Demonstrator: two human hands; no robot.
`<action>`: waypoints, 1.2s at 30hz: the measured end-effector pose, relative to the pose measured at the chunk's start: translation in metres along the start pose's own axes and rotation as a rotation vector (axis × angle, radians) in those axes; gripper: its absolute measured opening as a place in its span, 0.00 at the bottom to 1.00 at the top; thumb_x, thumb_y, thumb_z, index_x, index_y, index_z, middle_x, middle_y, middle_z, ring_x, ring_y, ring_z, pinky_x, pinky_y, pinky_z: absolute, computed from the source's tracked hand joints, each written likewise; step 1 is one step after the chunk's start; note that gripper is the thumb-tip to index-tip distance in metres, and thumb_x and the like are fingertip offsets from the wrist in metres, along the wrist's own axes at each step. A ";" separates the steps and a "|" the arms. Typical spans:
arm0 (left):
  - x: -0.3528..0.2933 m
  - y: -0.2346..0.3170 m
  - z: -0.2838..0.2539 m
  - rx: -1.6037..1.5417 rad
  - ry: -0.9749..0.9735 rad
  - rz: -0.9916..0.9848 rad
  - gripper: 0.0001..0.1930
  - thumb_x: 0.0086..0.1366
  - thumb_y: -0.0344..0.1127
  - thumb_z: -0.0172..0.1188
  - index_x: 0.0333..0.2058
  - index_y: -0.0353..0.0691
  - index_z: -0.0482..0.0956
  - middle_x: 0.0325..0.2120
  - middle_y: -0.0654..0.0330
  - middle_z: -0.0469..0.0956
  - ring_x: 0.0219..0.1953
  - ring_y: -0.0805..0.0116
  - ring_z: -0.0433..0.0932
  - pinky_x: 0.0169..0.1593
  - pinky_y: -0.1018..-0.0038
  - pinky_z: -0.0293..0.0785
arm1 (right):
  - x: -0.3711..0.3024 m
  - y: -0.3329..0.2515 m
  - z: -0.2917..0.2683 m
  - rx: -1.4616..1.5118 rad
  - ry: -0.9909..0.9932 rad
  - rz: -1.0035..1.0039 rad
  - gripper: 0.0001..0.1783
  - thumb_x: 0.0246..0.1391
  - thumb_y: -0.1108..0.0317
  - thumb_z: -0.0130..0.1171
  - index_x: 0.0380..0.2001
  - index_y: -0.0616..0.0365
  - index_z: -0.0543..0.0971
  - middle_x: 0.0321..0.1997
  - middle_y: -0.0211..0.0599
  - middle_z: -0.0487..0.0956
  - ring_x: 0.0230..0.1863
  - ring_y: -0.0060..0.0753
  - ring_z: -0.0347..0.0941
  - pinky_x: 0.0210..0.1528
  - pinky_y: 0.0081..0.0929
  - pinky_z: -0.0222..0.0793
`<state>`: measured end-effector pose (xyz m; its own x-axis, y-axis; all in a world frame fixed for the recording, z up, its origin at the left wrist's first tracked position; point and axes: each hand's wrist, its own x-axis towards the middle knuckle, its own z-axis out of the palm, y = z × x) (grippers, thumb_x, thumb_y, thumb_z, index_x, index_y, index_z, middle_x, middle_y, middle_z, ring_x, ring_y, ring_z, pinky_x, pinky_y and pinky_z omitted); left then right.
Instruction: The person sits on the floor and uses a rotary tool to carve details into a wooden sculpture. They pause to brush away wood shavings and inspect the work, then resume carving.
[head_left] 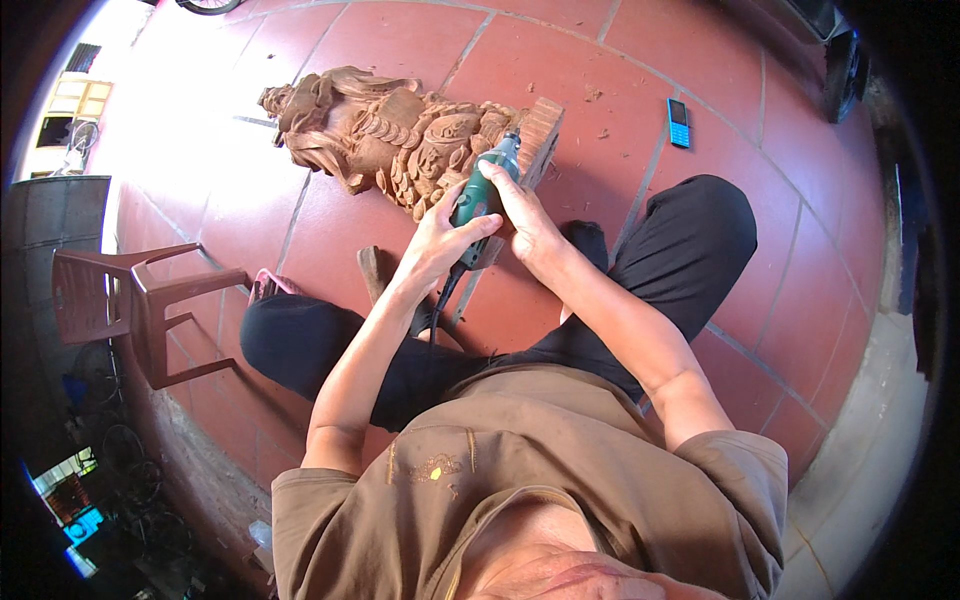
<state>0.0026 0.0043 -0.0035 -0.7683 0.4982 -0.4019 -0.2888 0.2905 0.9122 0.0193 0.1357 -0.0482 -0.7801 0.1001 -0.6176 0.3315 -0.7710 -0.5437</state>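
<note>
Nearest, the person sits on the tiled floor [760,250] in a brown shirt and dark trousers, both forearms reaching forward. Both hands close round a green rotary tool [482,192]: the left hand [437,245] grips its rear body, where the black cord [444,295] trails back toward the lap, and the right hand [527,222] wraps the front, nearer the tip. The tool's long axis runs from lower left to upper right, tip touching the carved wooden statue [400,135]. That statue lies on its side just ahead of the hands, its length running left to right, base toward the right. Farther off stand a brown plastic chair [140,295] at left and a blue phone [679,122] at right. No containers show.
</note>
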 end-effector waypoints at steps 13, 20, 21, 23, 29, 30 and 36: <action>0.005 -0.015 -0.002 0.008 0.019 0.069 0.36 0.54 0.39 0.65 0.60 0.33 0.62 0.45 0.55 0.73 0.44 0.69 0.73 0.47 0.74 0.71 | -0.005 -0.001 -0.001 0.037 -0.016 0.016 0.21 0.49 0.53 0.66 0.42 0.53 0.74 0.35 0.29 0.76 0.33 0.25 0.75 0.35 0.25 0.76; 0.008 -0.014 0.002 0.045 -0.031 0.027 0.38 0.54 0.42 0.66 0.60 0.33 0.61 0.46 0.54 0.73 0.45 0.69 0.73 0.49 0.74 0.71 | -0.004 -0.002 -0.015 0.046 -0.007 0.036 0.24 0.50 0.52 0.66 0.44 0.54 0.74 0.38 0.30 0.77 0.36 0.26 0.76 0.39 0.27 0.76; 0.008 -0.013 0.002 0.061 -0.035 0.011 0.38 0.54 0.43 0.66 0.60 0.33 0.62 0.45 0.54 0.73 0.45 0.69 0.73 0.48 0.74 0.71 | -0.004 -0.002 -0.016 0.053 -0.014 0.034 0.24 0.49 0.52 0.66 0.44 0.55 0.73 0.38 0.30 0.75 0.37 0.26 0.75 0.39 0.27 0.76; 0.009 -0.015 0.003 0.096 -0.038 0.005 0.38 0.54 0.44 0.66 0.60 0.33 0.62 0.45 0.54 0.74 0.44 0.70 0.73 0.48 0.73 0.72 | -0.002 0.000 -0.019 0.044 -0.006 0.028 0.25 0.50 0.52 0.66 0.45 0.55 0.72 0.39 0.30 0.75 0.38 0.26 0.74 0.40 0.27 0.75; 0.006 -0.005 0.002 0.156 -0.064 -0.015 0.38 0.54 0.46 0.66 0.59 0.33 0.63 0.42 0.54 0.76 0.42 0.70 0.75 0.46 0.74 0.73 | -0.003 0.003 -0.021 0.085 -0.006 0.023 0.22 0.51 0.53 0.64 0.44 0.54 0.74 0.39 0.29 0.77 0.38 0.26 0.76 0.39 0.27 0.76; 0.007 -0.008 0.002 0.157 -0.059 0.000 0.37 0.54 0.46 0.66 0.59 0.33 0.64 0.42 0.54 0.76 0.41 0.70 0.75 0.46 0.74 0.73 | -0.003 0.004 -0.021 0.092 -0.002 0.017 0.21 0.52 0.53 0.63 0.43 0.53 0.75 0.38 0.29 0.78 0.36 0.26 0.77 0.38 0.27 0.77; 0.009 -0.012 0.003 0.153 -0.064 0.029 0.37 0.54 0.45 0.66 0.58 0.32 0.64 0.42 0.54 0.76 0.41 0.71 0.75 0.45 0.75 0.73 | -0.009 0.001 -0.018 0.116 -0.013 0.028 0.20 0.52 0.53 0.64 0.43 0.53 0.75 0.38 0.29 0.78 0.36 0.26 0.77 0.39 0.27 0.77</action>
<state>0.0009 0.0075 -0.0186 -0.7359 0.5577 -0.3840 -0.1728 0.3937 0.9029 0.0362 0.1452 -0.0541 -0.7786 0.0704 -0.6236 0.2898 -0.8411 -0.4568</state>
